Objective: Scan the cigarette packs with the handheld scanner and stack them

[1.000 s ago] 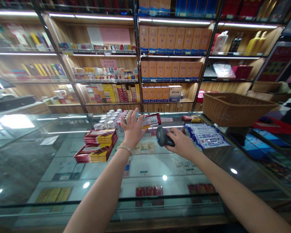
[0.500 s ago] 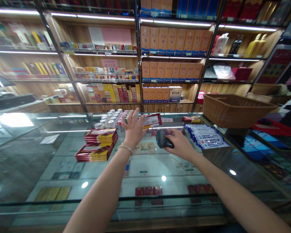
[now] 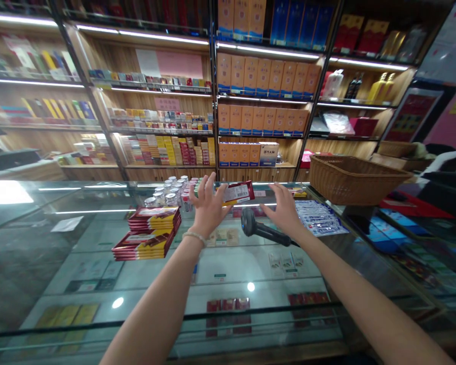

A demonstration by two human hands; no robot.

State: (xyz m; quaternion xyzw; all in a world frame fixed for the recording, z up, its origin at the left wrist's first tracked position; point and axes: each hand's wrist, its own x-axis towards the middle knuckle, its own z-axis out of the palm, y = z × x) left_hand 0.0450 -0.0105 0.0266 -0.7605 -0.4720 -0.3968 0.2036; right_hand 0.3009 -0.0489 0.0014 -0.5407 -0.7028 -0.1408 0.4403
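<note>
My left hand has a red and yellow packet between its thumb and fingers, label side showing. A black barcode scanner lies on the glass counter below my right hand. That hand is open, its thumb and fingers apart, with nothing in it. Left of my left hand are two stacks of red and yellow packets, the rear one partly over the front one. Behind them stand several clear jars with pale lids.
Blue and white packets lie to the right on the glass counter. A wicker basket stands behind them. A paper slip lies at the left. Shelves of boxes line the back wall.
My right hand has let go of the scanner, which now rests on the counter, and its fingers have opened. My left hand still holds the packet. The view has shifted slightly.
</note>
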